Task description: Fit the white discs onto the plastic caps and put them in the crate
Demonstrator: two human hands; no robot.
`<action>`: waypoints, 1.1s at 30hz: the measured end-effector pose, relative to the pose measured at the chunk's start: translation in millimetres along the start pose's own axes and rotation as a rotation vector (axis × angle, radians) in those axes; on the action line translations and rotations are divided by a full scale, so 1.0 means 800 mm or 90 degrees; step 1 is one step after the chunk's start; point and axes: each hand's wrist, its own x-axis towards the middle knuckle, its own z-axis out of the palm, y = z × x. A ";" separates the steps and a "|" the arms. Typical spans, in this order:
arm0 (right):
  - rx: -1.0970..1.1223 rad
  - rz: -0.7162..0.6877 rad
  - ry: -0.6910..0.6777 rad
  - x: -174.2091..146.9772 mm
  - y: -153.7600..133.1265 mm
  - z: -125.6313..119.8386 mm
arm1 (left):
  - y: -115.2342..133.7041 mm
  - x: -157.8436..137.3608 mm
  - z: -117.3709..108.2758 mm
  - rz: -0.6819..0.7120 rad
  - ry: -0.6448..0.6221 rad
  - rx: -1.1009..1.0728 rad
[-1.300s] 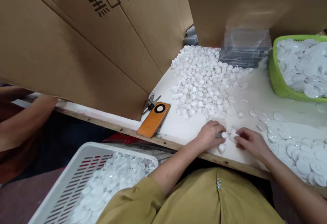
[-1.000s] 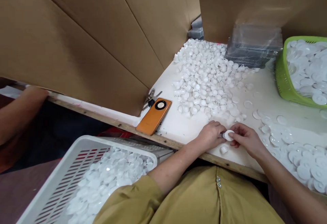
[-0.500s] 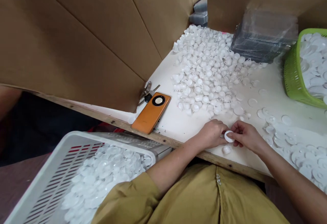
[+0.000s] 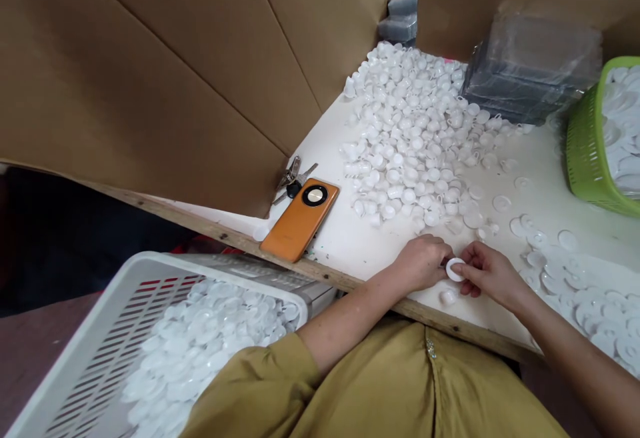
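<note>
A small round white plastic disc (image 4: 455, 269), smooth and thin with a raised rim, is pinched between the fingers of the left hand (image 4: 423, 263) and the right hand (image 4: 487, 273), just above the near edge of the pale counter (image 4: 345, 241). A tiny white cup (image 4: 447, 297) lies just below them. A heap of small cups (image 4: 415, 135) is spread at the far side, flat discs (image 4: 590, 291) at the right. An orange phone (image 4: 299, 219) lies to the left, keys (image 4: 293, 178) beside it. Compared with half a second earlier, the hands and the disc are found in nearly the same spot, the grip unchanged
</note>
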 end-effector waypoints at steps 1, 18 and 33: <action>-0.002 0.000 -0.008 0.000 -0.001 0.000 | 0.000 0.000 0.001 -0.003 0.001 0.001; 0.037 0.026 0.007 0.002 -0.008 0.010 | 0.003 0.000 -0.008 -0.018 -0.017 0.021; 0.015 0.102 -0.083 0.018 -0.022 0.005 | 0.007 0.035 -0.041 -0.090 -0.211 0.038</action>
